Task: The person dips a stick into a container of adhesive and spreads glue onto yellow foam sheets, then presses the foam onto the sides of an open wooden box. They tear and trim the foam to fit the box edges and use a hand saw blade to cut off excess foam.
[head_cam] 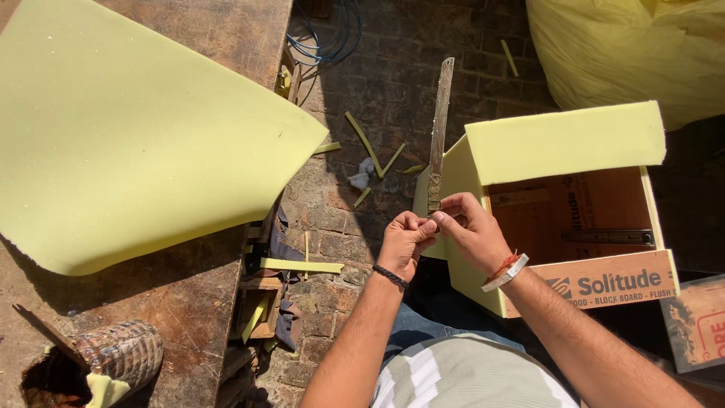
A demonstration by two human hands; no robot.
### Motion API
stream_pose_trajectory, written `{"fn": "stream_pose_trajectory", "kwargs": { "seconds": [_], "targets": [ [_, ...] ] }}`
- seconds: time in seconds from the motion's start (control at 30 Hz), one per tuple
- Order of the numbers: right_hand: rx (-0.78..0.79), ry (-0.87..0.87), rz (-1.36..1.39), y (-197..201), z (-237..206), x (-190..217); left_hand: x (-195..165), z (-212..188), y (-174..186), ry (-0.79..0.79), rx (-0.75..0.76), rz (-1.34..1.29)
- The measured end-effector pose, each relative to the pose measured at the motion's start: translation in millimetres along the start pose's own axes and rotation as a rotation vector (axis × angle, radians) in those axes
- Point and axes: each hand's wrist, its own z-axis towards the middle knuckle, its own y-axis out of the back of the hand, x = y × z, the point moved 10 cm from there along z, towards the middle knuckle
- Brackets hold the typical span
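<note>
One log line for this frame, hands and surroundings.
left hand: grips blade base | right hand: pinches blade base | blade: pointing away | box: foam-lined, beside the hands | foam sheet: on table

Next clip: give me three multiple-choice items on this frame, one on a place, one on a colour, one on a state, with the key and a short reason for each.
1. Where does the big foam sheet lie?
A. on the wooden table at left
B. inside the box
C. across the person's lap

2. What colour is the foam that lines the box?
A. pink
B. pale yellow
C. white

3. How is the long blade held?
A. flat on the brick floor
B. stuck into the foam sheet
C. by its lower end, in both hands, pointing away from the person

Key: 1 A, the sheet covers the table and overhangs its edge. 2 B, the foam on the box's top and sides is pale yellow. 3 C, the left hand and right hand pinch its near end with their fingers.
</note>
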Motion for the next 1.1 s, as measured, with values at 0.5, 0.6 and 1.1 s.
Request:
{"fn": "stream_pose_trajectory", "kwargs": {
  "seconds": [0.5,0.6,1.1],
  "targets": [
    [-0.342,-0.105,0.342,136,-29,-65,10,49,-81,0.053,0.134,0.836],
    [-0.41,-0.105,0.303,164,-28,-52,-8,84,-59,0.121,-0.047,0.871],
    [-0.684,-0.208,-0.274,182,1,43,-20,205,-66,-0.021,-0.025,1.074]
  ]
}}
